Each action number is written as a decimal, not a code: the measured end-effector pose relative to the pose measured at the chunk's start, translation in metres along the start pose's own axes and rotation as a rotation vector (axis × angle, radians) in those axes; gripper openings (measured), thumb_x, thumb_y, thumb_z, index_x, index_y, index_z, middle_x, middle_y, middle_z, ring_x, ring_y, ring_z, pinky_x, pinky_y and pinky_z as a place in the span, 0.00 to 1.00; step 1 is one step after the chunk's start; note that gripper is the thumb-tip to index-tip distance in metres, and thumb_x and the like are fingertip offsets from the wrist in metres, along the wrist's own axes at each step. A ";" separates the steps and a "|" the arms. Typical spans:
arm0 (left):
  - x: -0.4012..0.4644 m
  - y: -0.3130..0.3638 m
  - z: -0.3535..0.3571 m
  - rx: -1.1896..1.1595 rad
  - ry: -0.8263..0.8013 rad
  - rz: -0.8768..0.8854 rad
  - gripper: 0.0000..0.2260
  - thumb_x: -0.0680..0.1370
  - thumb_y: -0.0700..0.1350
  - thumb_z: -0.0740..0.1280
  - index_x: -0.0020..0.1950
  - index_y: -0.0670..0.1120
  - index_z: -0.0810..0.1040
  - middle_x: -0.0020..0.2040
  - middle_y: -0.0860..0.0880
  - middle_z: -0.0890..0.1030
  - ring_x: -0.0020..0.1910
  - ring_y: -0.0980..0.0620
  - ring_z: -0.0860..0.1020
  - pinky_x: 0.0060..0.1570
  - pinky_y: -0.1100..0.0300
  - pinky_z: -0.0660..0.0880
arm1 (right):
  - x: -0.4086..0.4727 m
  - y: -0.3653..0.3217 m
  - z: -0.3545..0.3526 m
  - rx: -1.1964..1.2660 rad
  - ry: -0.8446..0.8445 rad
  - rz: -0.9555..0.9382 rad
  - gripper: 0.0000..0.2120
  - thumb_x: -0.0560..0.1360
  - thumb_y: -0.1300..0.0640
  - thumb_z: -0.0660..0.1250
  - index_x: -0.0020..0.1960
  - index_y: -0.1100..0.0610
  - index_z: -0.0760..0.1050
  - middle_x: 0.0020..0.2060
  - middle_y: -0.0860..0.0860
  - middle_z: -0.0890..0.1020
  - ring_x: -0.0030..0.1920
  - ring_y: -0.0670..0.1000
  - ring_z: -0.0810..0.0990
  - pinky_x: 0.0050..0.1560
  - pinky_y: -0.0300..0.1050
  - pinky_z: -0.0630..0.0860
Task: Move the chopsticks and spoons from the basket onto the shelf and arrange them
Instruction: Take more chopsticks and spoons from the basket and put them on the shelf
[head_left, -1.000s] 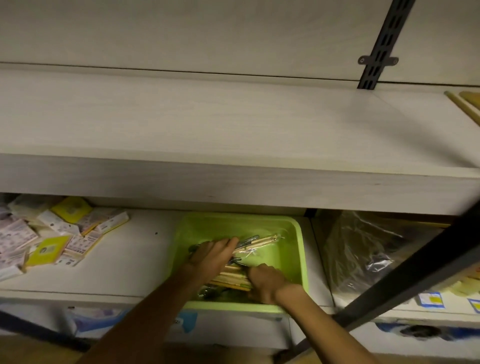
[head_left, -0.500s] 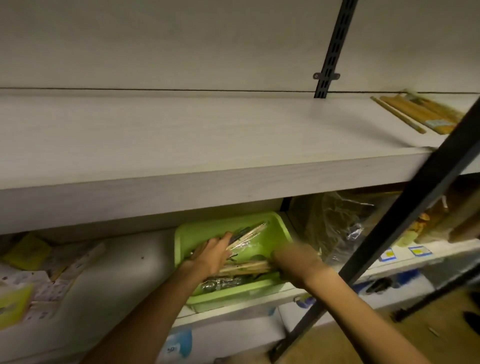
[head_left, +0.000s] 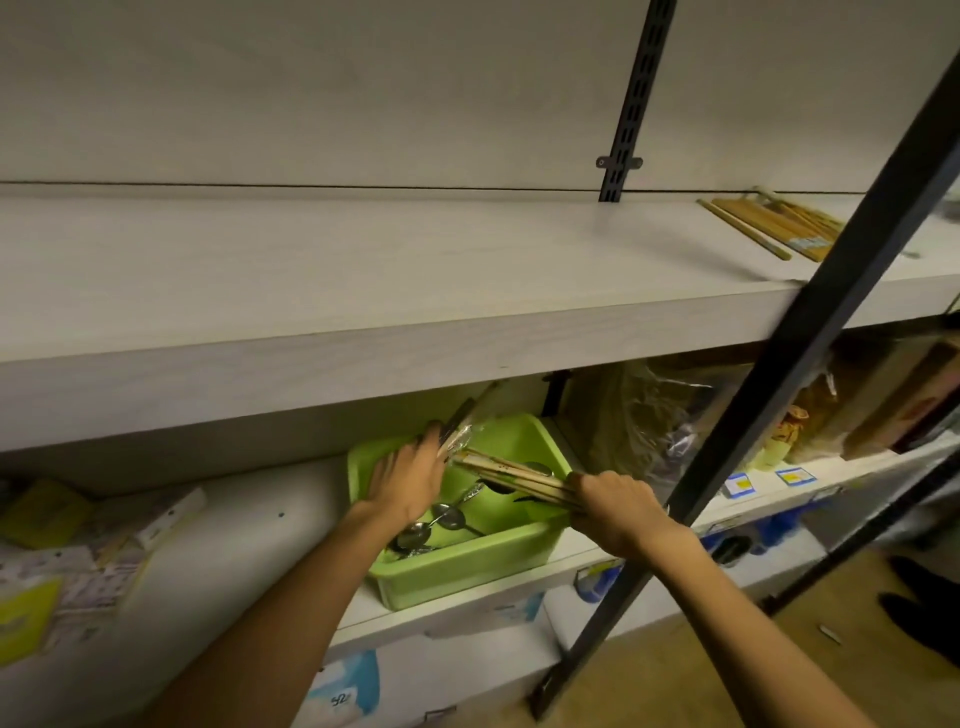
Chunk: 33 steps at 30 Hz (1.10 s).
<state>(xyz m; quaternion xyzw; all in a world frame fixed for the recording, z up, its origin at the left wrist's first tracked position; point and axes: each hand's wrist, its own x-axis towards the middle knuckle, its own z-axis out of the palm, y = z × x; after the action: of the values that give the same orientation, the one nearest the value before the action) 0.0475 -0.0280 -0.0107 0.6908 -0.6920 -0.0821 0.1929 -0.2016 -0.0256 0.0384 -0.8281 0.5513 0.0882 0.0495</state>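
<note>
A green basket (head_left: 483, 564) sits on the lower shelf, with several metal spoons (head_left: 441, 519) lying in it. My right hand (head_left: 618, 506) grips a bundle of wooden chopsticks (head_left: 511, 475), raised above the basket and pointing left. My left hand (head_left: 408, 478) holds a plastic-wrapped pack of chopsticks (head_left: 465, 423) tilted up toward the underside of the upper shelf. On the pale upper shelf (head_left: 363, 270), at the far right, lie more wooden chopsticks (head_left: 769, 228).
A black slanted post (head_left: 779, 374) crosses in front of the shelves at the right. Clear plastic bags (head_left: 654, 415) sit right of the basket. Yellow and white packets (head_left: 78, 551) lie at the left of the lower shelf. A black wall rail (head_left: 631, 104) rises behind.
Both hands have lifted out of the basket, each with chopsticks; the spoons underneath now show. The view has swung right, bringing the chopsticks on the upper shelf into sight.
</note>
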 end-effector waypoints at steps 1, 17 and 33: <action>0.001 0.001 0.000 -0.017 0.003 -0.005 0.15 0.82 0.47 0.57 0.67 0.46 0.64 0.51 0.40 0.81 0.47 0.36 0.80 0.40 0.52 0.71 | 0.000 0.003 0.000 0.024 0.001 0.012 0.15 0.77 0.48 0.62 0.59 0.55 0.71 0.53 0.56 0.79 0.52 0.59 0.79 0.52 0.55 0.77; -0.001 0.014 -0.006 -0.106 0.093 -0.207 0.16 0.81 0.53 0.60 0.62 0.44 0.68 0.51 0.37 0.81 0.49 0.34 0.79 0.40 0.52 0.71 | -0.011 0.019 0.022 0.512 0.050 0.071 0.13 0.77 0.52 0.65 0.56 0.59 0.71 0.49 0.57 0.79 0.47 0.58 0.80 0.48 0.59 0.78; -0.077 0.094 -0.023 -0.799 -0.068 -0.260 0.06 0.80 0.48 0.64 0.56 0.52 0.71 0.41 0.48 0.80 0.26 0.53 0.75 0.22 0.61 0.70 | -0.141 0.013 0.043 1.154 0.255 0.153 0.07 0.78 0.65 0.62 0.56 0.60 0.72 0.40 0.61 0.78 0.34 0.51 0.76 0.34 0.49 0.76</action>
<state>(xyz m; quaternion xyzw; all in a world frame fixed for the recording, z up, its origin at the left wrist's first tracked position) -0.0327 0.0547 0.0344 0.6401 -0.5188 -0.3906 0.4106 -0.2706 0.1048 0.0246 -0.6295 0.5699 -0.3224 0.4184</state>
